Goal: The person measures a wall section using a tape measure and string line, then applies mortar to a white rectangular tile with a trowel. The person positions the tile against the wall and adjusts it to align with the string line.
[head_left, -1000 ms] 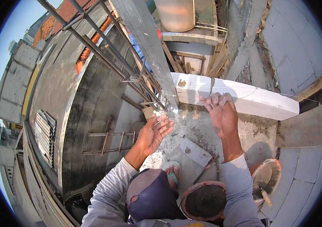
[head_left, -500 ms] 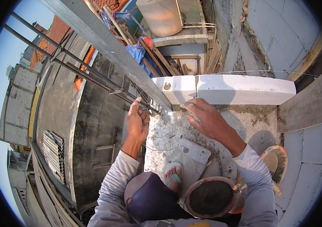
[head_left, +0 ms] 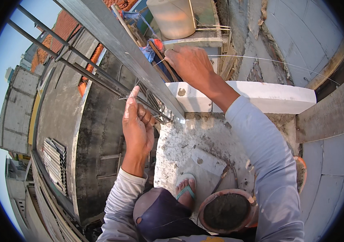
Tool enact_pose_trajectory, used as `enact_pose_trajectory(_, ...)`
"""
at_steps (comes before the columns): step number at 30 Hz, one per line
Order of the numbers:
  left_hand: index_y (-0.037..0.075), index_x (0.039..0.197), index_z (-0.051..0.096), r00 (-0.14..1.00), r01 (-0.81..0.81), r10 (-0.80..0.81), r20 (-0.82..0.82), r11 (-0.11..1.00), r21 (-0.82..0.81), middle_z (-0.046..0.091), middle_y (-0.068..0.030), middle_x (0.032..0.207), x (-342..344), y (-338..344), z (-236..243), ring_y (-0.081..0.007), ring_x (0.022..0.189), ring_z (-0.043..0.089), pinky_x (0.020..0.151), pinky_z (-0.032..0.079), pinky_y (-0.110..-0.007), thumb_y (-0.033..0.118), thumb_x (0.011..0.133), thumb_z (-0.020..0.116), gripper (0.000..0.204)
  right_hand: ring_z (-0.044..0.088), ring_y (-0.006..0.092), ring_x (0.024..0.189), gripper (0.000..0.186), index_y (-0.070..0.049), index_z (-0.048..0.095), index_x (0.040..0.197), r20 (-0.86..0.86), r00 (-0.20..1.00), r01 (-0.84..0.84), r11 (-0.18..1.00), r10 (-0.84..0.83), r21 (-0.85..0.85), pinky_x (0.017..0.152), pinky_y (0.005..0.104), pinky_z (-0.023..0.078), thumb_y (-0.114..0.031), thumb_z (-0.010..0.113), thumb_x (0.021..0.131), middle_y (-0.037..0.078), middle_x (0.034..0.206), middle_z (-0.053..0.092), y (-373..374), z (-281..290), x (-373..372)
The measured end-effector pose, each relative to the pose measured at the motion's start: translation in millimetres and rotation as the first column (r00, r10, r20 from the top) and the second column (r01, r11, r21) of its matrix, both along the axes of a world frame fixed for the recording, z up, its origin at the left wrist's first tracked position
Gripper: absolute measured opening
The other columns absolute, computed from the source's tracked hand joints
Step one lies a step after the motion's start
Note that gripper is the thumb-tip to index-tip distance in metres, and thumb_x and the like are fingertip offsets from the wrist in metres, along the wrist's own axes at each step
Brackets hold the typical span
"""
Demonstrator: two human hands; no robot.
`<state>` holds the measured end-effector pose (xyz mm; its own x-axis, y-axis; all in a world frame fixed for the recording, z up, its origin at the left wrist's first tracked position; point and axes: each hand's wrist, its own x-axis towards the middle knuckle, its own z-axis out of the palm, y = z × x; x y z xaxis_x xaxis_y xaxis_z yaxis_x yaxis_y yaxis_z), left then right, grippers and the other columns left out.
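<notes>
**Curled tight, the right hand [head_left: 192,68] grips a thin string [head_left: 261,58] beside the metal post [head_left: 127,52]**

The right hand is just right of the post, its fingers folded in on the string. From that fist the string runs away to the right of the post, above a white block [head_left: 269,97], toward a wall of pale blocks [head_left: 301,32]. A short bit of it also shows at the fingertips, on the side facing the post.

Left of the post, near its lower half, is the left hand [head_left: 136,125]. Its forefinger points up, the thumb lies close to it and the other fingers are bent; whether it pinches anything I cannot tell. Just beyond those fingertips, steel bars [head_left: 87,66] slant along the left of the post.

The white block lies right of the post's foot, one end close to it. Nearer the wearer than the post, a sandalled foot [head_left: 187,187] is set on the concrete surface [head_left: 166,159]. Right of that foot, and well apart from the post, sits a mortar bucket [head_left: 227,191]. Far beyond the post stands a pale tank [head_left: 172,20], with blue sheeting [head_left: 149,52] just behind the post.
</notes>
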<state>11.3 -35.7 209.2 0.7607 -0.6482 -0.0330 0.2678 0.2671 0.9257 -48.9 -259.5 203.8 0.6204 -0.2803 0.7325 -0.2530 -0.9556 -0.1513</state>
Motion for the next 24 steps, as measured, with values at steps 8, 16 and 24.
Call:
enact_pose_trajectory(8, 0.002, 0.147, 0.048, 0.963, -0.075, 0.02, -0.268, 0.977, -0.198, 0.029, 0.006, 0.074, 6, 24, 11, -0.0033, 0.058, 0.027, 0.045, 0.026, -0.019, 0.023, 0.112, 0.05, 0.041, 0.07, 0.0297, 0.083, 0.011, -0.009, 0.074, 0.089, 0.094, 0.993, -0.066, 0.99, 0.078, -0.122, 0.074, 0.0441, 0.055, -0.015, 0.065, 0.085, 0.009, 0.084, 0.068, 32, 13, 6)
enact_pose_trajectory(16, -0.002, 0.124, 0.056, 0.855, 0.17, -0.262, -0.448, 0.957, -0.235, 0.039, 0.0015, 0.075, 11, 18, -12, -0.0076, 0.061, 0.038, 0.046, 0.035, -0.021, 0.016, 0.111, 0.049, 0.024, 0.068, 0.0309, 0.093, 0.015, -0.007, 0.076, 0.094, 0.111, 0.994, -0.016, 1.0, 0.013, 0.024, 0.084, 0.0457, 0.052, -0.011, 0.063, 0.086, 0.01, 0.088, 0.07, 47, 10, -23)
enact_pose_trajectory(24, 0.0, 0.141, 0.05, 0.912, 0.11, -0.179, -0.369, 0.974, -0.2, 0.032, 0.0027, 0.073, 11, 32, 7, -0.0068, 0.058, 0.029, 0.042, 0.029, -0.021, 0.013, 0.111, 0.046, 0.033, 0.062, 0.0314, 0.104, 0.02, -0.007, 0.075, 0.103, 0.307, 0.952, 0.024, 0.997, 0.0, -0.074, 0.089, 0.0471, 0.051, -0.012, 0.073, 0.084, 0.011, 0.101, 0.066, 36, 14, -37)
